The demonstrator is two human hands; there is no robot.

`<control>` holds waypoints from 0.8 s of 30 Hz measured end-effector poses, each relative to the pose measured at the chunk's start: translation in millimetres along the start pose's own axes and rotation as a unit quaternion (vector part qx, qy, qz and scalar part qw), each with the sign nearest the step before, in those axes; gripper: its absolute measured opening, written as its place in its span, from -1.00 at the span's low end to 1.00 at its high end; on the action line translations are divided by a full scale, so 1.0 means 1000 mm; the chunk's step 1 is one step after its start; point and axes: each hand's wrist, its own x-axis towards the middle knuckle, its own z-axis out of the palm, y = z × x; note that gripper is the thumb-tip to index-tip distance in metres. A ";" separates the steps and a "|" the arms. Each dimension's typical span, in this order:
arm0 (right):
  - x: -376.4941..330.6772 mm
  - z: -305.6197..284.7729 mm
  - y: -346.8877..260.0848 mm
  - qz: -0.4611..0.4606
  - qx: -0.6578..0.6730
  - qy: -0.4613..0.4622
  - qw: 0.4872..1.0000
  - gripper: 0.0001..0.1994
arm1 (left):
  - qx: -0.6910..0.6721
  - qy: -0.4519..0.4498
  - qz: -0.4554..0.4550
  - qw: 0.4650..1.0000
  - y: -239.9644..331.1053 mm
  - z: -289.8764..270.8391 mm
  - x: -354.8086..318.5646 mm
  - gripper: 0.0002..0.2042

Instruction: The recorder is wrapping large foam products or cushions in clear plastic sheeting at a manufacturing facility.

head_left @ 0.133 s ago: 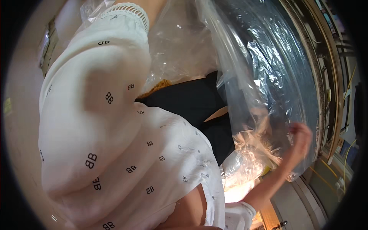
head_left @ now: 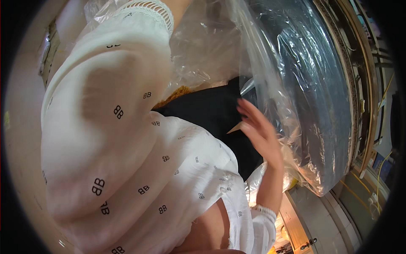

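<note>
My right hand (head_left: 260,131) is raised at the middle right, fingers apart and holding nothing, its fingertips close to a large sheet of clear plastic (head_left: 296,84). The plastic drapes over something dark and rounded. Behind the hand lies black fabric (head_left: 211,110), with a small patch of yellow-brown material (head_left: 177,94) at its upper left. My white sleeve with small dark printed marks (head_left: 118,127) fills the left half. Its lace cuff (head_left: 148,8) reaches the top edge, and my left hand is out of the picture beyond it.
A curved wooden rim (head_left: 359,106) runs down the right side, with yellow cables (head_left: 382,161) past it. A grey cabinet surface (head_left: 313,216) with a small handle sits at the lower right. More crumpled clear plastic (head_left: 203,51) bunches at the top centre.
My right hand has moved up and to the left, from low beside the plastic's lower edge to in front of the black fabric.
</note>
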 end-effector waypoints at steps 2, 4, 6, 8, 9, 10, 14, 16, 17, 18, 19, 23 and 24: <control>0.057 0.014 0.042 0.001 -0.132 0.129 0.983 -0.34 | -0.029 0.019 -0.028 0.999 0.009 0.007 -0.009 -0.76; 0.112 0.011 0.052 -0.046 -0.339 0.260 0.903 -0.24 | -0.080 0.058 -0.023 0.995 0.012 0.005 -0.016 -0.80; 0.153 -0.001 0.077 -0.015 -0.287 0.346 0.893 -0.41 | -0.087 0.065 -0.035 0.993 0.020 0.004 -0.023 -0.80; 0.163 -0.001 0.061 0.002 -0.251 0.303 0.920 -0.52 | -0.088 0.074 -0.039 0.993 0.017 -0.002 -0.017 -0.81; 0.170 0.000 0.051 0.025 -0.209 0.256 0.943 -0.62 | -0.078 0.075 -0.035 0.994 0.010 -0.007 -0.014 -0.82; 0.169 0.004 0.043 0.009 -0.218 0.249 0.944 -0.62 | -0.069 0.080 -0.029 0.994 0.001 -0.013 -0.006 -0.82; 0.116 0.016 0.016 -0.057 0.087 -0.082 0.991 -0.89 | -0.108 0.059 -0.036 0.992 0.012 -0.009 -0.024 -0.82; 0.110 0.012 0.020 -0.039 -0.078 0.033 0.996 -0.76 | -0.121 0.060 -0.028 0.990 0.015 -0.005 -0.030 -0.82; 0.110 0.002 0.021 -0.024 -0.228 0.112 0.967 -0.69 | -0.138 0.050 -0.048 0.988 0.015 -0.005 -0.032 -0.82; 0.121 -0.013 0.067 0.014 -0.354 0.247 0.902 -0.51 | -0.158 0.039 -0.067 0.984 0.021 -0.003 -0.032 -0.81; 0.136 -0.022 0.055 0.250 -0.419 0.187 0.852 -0.44 | -0.152 0.047 -0.061 0.985 0.011 -0.007 -0.029 -0.81; 0.156 -0.029 0.085 0.002 -0.421 0.400 0.814 -0.50 | -0.148 0.036 -0.050 0.987 0.019 -0.001 -0.034 -0.81; 0.167 -0.023 0.086 -0.094 -0.412 0.493 0.760 -0.57 | -0.126 0.039 -0.038 0.991 0.016 -0.004 -0.030 -0.81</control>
